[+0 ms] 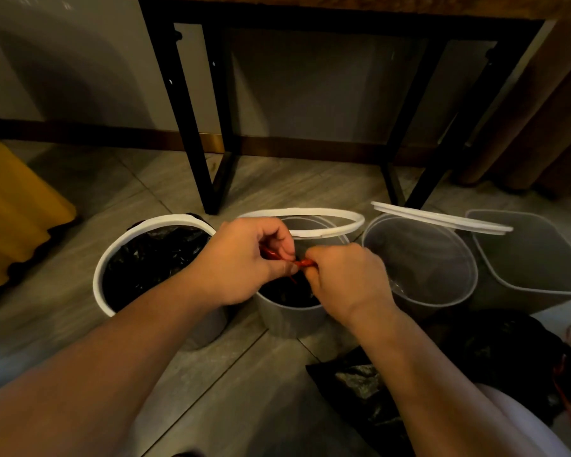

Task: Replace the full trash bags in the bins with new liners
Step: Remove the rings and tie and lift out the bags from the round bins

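The left hand point(244, 258) and the right hand point(346, 278) both pinch the red drawstring point(303, 262) of the black trash bag point(284, 291). The bag sits in the second bin point(290, 319) from the left, directly below the hands. The short string lies left to right between them, and both hands are equally near. I judge that a knot is being tied.

Crinkled, glossy black plastic film forms the liner point(152, 262) of the left bin, whose rim ring point(165, 222) is smooth, matt white plastic. The round bin point(422, 258) and the square bin point(541, 255) are smooth, translucent grey plastic. The red drawstring point(305, 262) looks like shiny plastic. Stone-look floor tiles point(96, 192) carry a dull sheen. Matt black metal table legs point(187, 127) stand under a wooden tabletop point(376, 6), beside a brown cloth curtain point(541, 127).
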`<control>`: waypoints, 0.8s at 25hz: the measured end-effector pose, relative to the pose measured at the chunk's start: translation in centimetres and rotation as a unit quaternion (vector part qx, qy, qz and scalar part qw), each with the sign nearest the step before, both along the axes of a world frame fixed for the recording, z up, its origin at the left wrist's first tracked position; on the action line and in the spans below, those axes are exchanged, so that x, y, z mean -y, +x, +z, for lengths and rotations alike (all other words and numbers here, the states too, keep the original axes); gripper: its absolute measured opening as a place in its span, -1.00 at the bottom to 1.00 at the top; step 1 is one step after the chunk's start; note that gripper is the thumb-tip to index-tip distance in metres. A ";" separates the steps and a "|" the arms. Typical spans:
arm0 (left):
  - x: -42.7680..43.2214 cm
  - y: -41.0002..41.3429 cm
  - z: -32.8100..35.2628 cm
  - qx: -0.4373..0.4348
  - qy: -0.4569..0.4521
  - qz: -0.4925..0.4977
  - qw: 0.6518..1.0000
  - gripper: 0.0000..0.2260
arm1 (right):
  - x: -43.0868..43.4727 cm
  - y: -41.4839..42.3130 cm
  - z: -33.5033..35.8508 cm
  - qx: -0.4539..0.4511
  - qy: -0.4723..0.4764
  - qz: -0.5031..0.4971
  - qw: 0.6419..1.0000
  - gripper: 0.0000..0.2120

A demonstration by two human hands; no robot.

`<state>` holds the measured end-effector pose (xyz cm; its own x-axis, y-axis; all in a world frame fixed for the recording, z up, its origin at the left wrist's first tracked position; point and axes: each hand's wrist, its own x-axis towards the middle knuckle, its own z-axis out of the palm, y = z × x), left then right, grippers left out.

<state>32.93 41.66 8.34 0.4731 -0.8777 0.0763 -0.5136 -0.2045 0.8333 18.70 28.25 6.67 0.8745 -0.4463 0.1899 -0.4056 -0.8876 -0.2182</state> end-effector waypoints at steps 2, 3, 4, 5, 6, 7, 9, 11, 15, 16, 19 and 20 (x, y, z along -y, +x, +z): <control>0.1 0.0 -0.1 -0.027 0.008 -0.019 0.999 -0.71 | 0.0 -0.1 0.1 0.052 -0.101 -0.004 0.994 -0.92; 0.1 0.0 -0.1 -0.034 0.010 -0.026 0.999 -0.71 | 0.1 -0.2 -0.1 0.096 -0.113 0.014 0.989 -0.94; 0.1 0.0 0.0 -0.037 0.011 -0.031 0.999 -0.71 | 0.4 -0.1 -0.3 0.126 -0.111 0.045 0.985 -0.96; 0.1 -0.1 0.0 -0.037 0.012 -0.035 0.999 -0.72 | 0.7 0.0 -0.5 0.130 -0.098 0.076 0.984 -0.98; 0.0 -0.1 0.1 -0.036 0.014 -0.037 0.999 -0.73 | 0.9 0.2 -0.8 0.118 -0.093 0.096 0.984 -0.94; -0.2 -0.1 0.2 -0.033 0.017 -0.037 0.999 -0.75 | 1.1 0.4 -1.0 0.104 -0.093 0.106 0.985 -0.88; -0.4 -0.3 0.2 -0.018 0.029 -0.030 0.999 -0.78 | 1.3 0.7 -1.7 0.073 -0.083 0.105 0.988 -0.75; -0.6 -0.5 0.2 -0.001 0.038 -0.009 0.999 -0.78 | 1.4 0.8 -2.5 0.070 -0.026 0.118 0.990 -0.69; -0.7 -0.4 0.1 0.044 0.044 0.043 0.997 -0.80 | 1.7 0.1 -4.1 0.206 0.275 0.062 0.937 -0.63; -0.7 -0.3 0.0 0.044 0.048 0.052 0.997 -0.80 | 1.8 0.1 -4.6 0.242 0.372 0.021 0.896 -0.68; -0.9 0.1 -0.2 0.034 0.090 0.092 0.991 -0.79 | 2.7 0.3 -5.8 0.361 0.605 -0.170 0.689 -0.87; -0.9 0.4 -0.4 0.035 0.118 0.104 0.987 -0.79 | 3.3 0.1 -6.1 0.376 0.639 -0.227 0.631 -0.88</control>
